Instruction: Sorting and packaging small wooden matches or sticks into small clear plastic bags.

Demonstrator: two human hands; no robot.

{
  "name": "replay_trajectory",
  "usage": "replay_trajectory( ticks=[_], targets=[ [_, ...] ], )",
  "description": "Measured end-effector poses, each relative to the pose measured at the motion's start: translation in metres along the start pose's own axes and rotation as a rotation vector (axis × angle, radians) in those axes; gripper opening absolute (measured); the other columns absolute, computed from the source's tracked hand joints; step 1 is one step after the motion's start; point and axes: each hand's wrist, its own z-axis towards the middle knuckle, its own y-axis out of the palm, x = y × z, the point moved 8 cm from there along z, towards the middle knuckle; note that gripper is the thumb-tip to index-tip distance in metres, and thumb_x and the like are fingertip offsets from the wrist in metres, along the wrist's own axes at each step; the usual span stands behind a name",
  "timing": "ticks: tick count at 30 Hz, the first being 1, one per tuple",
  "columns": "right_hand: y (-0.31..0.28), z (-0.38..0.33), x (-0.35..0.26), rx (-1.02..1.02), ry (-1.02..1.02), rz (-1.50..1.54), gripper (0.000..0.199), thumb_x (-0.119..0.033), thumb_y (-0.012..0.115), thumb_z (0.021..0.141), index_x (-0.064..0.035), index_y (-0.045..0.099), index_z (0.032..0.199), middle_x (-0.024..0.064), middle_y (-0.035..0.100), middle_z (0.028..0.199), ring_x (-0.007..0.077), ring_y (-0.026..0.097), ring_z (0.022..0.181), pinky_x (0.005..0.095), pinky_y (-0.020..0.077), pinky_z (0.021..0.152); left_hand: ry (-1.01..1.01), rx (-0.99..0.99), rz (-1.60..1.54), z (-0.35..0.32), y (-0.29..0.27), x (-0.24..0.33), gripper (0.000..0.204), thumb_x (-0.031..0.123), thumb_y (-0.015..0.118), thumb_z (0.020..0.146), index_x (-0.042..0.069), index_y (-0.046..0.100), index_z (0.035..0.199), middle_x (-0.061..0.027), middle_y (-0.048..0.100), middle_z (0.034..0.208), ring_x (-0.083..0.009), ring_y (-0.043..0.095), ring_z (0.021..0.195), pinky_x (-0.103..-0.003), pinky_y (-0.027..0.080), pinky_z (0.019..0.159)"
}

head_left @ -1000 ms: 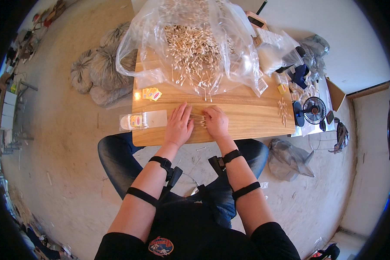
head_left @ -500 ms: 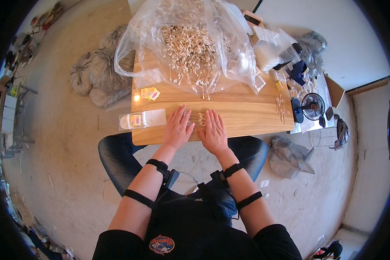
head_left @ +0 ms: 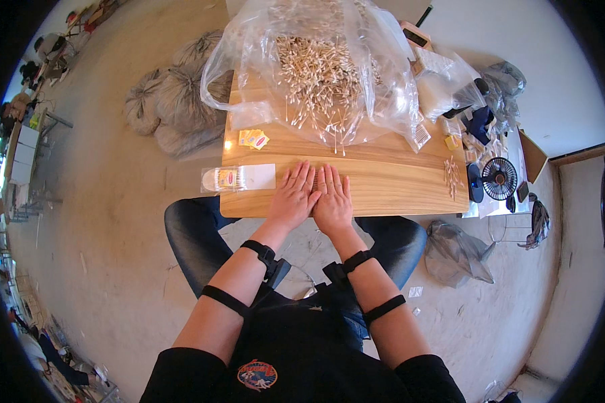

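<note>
Both hands lie flat near the front edge of the wooden table [head_left: 396,191], side by side with their thumbs close together. My left hand [head_left: 292,201] has its fingers stretched out, and so does my right hand [head_left: 333,203]. Between and under them is a row of cotton swabs [head_left: 315,182], mostly covered by the fingers. To the left of my left hand lies a clear packet of cotton swabs [head_left: 226,178] with a yellow label. Beyond the hands, a big clear plastic bag [head_left: 383,101] gapes toward me, with a heap of loose cotton swabs [head_left: 316,74] in it.
Small yellow cards [head_left: 254,139] sit at the table's left. Some loose swabs [head_left: 452,176] lie near its right edge, beside a small black fan [head_left: 499,178]. Grey sacks [head_left: 181,101] stand on the floor at left, and a grey plastic bag [head_left: 454,252] at right.
My hands have drawn closer together, narrowing the gap over the row of swabs, which now shows less. The whole view has shifted slightly, moving the table to the right.
</note>
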Motion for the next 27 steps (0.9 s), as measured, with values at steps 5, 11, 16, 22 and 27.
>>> replay_trajectory(
  ticks=[5, 11, 16, 22, 27],
  targets=[
    [-0.004, -0.002, -0.001, 0.026, 0.018, 0.007, 0.056, -0.024, 0.043, 0.095, -0.0039, 0.039, 0.147, 0.0122, 0.037, 0.154, 0.0259, 0.029, 0.145, 0.0493, 0.0159, 0.119, -0.015, 0.014, 0.019, 0.000, 0.002, -0.002, 0.060, 0.040, 0.044, 0.099, 0.001, 0.040, 0.144, -0.0165, 0.033, 0.154, -0.0298, 0.030, 0.144, -0.046, 0.020, 0.118],
    [-0.025, 0.001, 0.022, 0.260, 0.013, 0.361, 0.035, -0.006, 0.056, 0.085, -0.0034, 0.060, 0.121, 0.0158, 0.057, 0.130, 0.0329, 0.050, 0.127, 0.0463, 0.0359, 0.109, 0.000, 0.037, 0.027, 0.002, -0.002, 0.000, 0.057, 0.031, 0.051, 0.096, 0.001, 0.041, 0.143, -0.0155, 0.037, 0.152, -0.0289, 0.034, 0.142, -0.046, 0.025, 0.116],
    [-0.029, -0.012, 0.044, 0.424, 0.114, 0.556, 0.017, 0.004, 0.058, 0.073, -0.0043, 0.068, 0.085, 0.0128, 0.065, 0.099, 0.0336, 0.059, 0.108, 0.0427, 0.0474, 0.093, -0.018, 0.012, 0.048, 0.003, -0.004, 0.001, 0.056, 0.027, 0.054, 0.095, 0.000, 0.043, 0.142, -0.0155, 0.038, 0.151, -0.0284, 0.034, 0.141, -0.047, 0.028, 0.114],
    [-0.032, -0.013, 0.038, 0.462, 0.112, 0.503, 0.015, 0.005, 0.058, 0.068, -0.0051, 0.068, 0.073, 0.0111, 0.064, 0.090, 0.0323, 0.061, 0.104, 0.0416, 0.0491, 0.089, -0.011, 0.011, 0.064, 0.003, -0.005, 0.002, 0.056, 0.026, 0.054, 0.094, 0.000, 0.042, 0.142, -0.0159, 0.038, 0.151, -0.0291, 0.035, 0.141, -0.047, 0.029, 0.114],
    [-0.033, -0.013, 0.037, 0.464, 0.074, 0.479, 0.016, 0.005, 0.058, 0.068, -0.0057, 0.069, 0.073, 0.0112, 0.064, 0.090, 0.0326, 0.061, 0.104, 0.0416, 0.0488, 0.089, -0.014, 0.012, 0.051, 0.003, -0.007, 0.003, 0.057, 0.026, 0.054, 0.094, 0.000, 0.041, 0.143, -0.0165, 0.037, 0.151, -0.0293, 0.035, 0.141, -0.046, 0.028, 0.115]
  ],
)
